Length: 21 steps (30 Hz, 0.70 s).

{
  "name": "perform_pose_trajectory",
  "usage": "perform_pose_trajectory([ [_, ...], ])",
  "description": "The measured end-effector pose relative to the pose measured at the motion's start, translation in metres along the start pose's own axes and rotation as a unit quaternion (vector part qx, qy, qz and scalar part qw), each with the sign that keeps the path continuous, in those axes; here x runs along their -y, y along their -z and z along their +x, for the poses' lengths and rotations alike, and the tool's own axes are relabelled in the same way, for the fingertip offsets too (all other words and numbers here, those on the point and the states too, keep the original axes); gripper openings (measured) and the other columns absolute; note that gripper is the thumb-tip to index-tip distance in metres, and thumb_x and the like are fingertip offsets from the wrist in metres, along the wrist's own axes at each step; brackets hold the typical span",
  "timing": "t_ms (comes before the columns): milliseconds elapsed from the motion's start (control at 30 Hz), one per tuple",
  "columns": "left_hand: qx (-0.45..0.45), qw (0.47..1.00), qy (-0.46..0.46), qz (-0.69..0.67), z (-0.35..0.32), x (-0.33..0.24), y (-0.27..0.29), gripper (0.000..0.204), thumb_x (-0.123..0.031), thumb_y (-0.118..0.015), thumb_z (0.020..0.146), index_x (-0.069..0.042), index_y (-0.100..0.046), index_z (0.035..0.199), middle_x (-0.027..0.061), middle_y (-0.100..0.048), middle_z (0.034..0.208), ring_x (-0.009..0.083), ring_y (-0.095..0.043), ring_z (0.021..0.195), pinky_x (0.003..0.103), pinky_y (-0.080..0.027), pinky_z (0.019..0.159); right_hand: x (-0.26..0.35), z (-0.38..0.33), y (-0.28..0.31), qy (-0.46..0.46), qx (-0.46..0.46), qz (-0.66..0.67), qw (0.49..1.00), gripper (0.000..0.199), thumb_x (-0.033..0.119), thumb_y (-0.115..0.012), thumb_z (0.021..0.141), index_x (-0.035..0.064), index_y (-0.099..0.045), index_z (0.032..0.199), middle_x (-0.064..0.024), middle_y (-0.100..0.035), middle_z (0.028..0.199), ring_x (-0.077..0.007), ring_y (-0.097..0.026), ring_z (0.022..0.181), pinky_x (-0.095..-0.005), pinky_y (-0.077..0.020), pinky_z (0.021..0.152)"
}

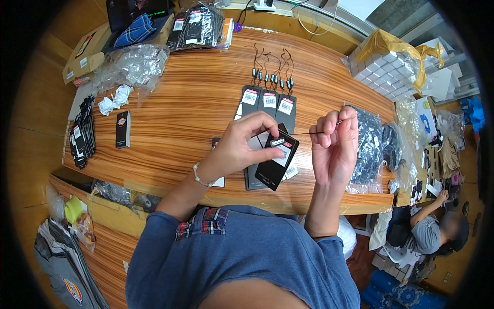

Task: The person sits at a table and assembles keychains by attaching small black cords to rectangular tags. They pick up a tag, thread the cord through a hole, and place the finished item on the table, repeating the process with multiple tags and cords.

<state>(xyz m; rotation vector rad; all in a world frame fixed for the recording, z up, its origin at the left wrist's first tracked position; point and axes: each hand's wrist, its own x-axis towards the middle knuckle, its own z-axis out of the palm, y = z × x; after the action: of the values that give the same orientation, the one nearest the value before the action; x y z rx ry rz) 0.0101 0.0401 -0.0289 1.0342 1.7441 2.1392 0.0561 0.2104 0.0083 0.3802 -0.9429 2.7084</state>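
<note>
Left hand (242,140) is pinching a black tag (269,173) above the bench (193,85), near its front edge; right hand (335,135) is pinching a dark cord (307,133), which is stretching taut between the two. Cording of this tag appears under way, unfinished. Beyond the hands, corded tags (268,109) are lying side by side, seemingly done. Lower tags (251,179) are lying partly hidden beneath; can't tell if corded. At left, a stack (122,130) is showing no cord, so likely remaining.
</note>
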Motion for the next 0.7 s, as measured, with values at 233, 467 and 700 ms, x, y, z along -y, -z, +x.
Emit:
perform_pose_trajectory([
  [233,-0.035,0.997,0.028,0.059,0.002,-0.007,0.000,0.013,-0.007,-0.067,0.074,-0.002,-0.057,0.081,0.0059,-0.054,0.089,0.0156,-0.054,0.088,0.027,-0.042,0.080,0.004,-0.005,-0.003,0.009,-0.005,-0.081,0.997,0.011,0.008,-0.050,0.089,0.0027,-0.048,0.098,-0.0115,-0.057,0.081,-0.0148,-0.053,0.065,-0.0268,-0.0444,0.063],
  [467,-0.063,0.983,-0.066,0.161,0.007,-0.012,0.009,0.012,-0.009,-0.066,0.074,-0.003,-0.058,0.081,0.0059,-0.054,0.088,0.0176,-0.052,0.089,0.030,-0.040,0.081,0.002,-0.015,-0.014,-0.067,0.000,-0.394,0.916,0.020,-0.004,-0.060,0.078,-0.0036,-0.057,0.097,-0.0073,-0.061,0.083,-0.0098,-0.058,0.077,-0.0204,-0.0452,0.070],
  [700,-0.044,0.997,-0.002,-0.056,0.007,-0.019,0.007,0.012,-0.002,-0.061,0.078,0.000,-0.057,0.089,0.0037,-0.056,0.088,0.0107,-0.053,0.084,0.025,-0.043,0.076,-0.003,-0.013,-0.019,-0.086,0.009,-0.408,0.909,0.022,-0.005,-0.061,0.076,-0.0020,-0.053,0.096,-0.0045,-0.060,0.079,-0.0076,-0.057,0.075,-0.0191,-0.0427,0.068],
])
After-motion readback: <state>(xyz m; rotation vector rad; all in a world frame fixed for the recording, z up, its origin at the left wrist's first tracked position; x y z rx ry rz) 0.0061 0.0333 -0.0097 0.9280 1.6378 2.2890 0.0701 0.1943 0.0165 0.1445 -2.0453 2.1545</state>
